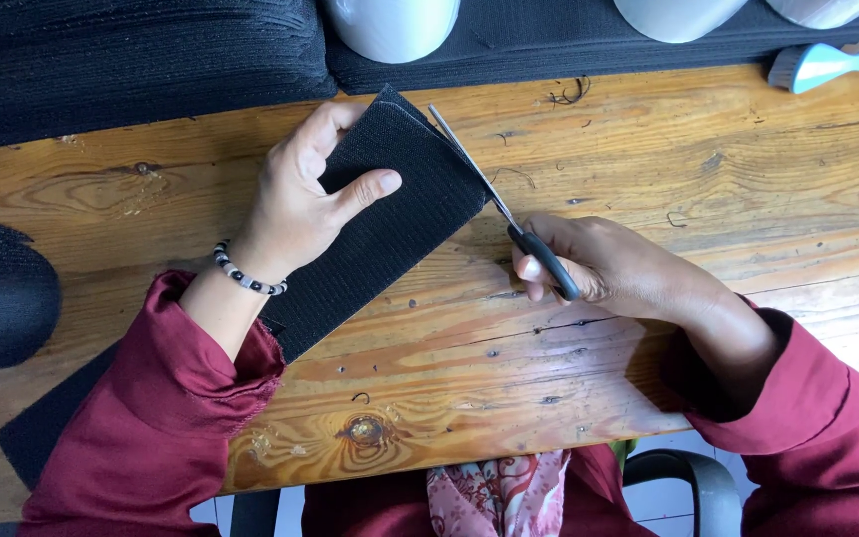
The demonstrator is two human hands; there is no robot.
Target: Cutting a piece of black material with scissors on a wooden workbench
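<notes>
Two hands work over a wooden tabletop (pixel 648 149) in the head view, both in dark red sleeves. The left hand (pixel 305 194) grasps a long black textured strip (pixel 390 234), thumb on its upper face and fingers curled over its far edge, near the strip's upper end. The strip runs diagonally from the top centre of the tabletop down toward the lower left, passing under the left forearm and out past the near edge. A beaded bracelet (pixel 246 273) in black and white sits on the left wrist, and the wrist is bent so the palm faces down onto the strip.

The right hand (pixel 599 264) is clenched around the black handles of a pair of scissors (pixel 509 214), just to the right of the strip. The silver blades point up and left along the strip's right edge, touching or almost touching it at the upper corner; how wide the blades stand cannot be told. The right forearm comes in from the lower right, resting low on the wood.

Stacks of black fabric (pixel 131 60) lie along the far edge, with white rounded objects (pixel 395 25) above them and a light blue brush (pixel 822 65) at the upper right. Short dark thread scraps (pixel 569 94) lie on the wood.
</notes>
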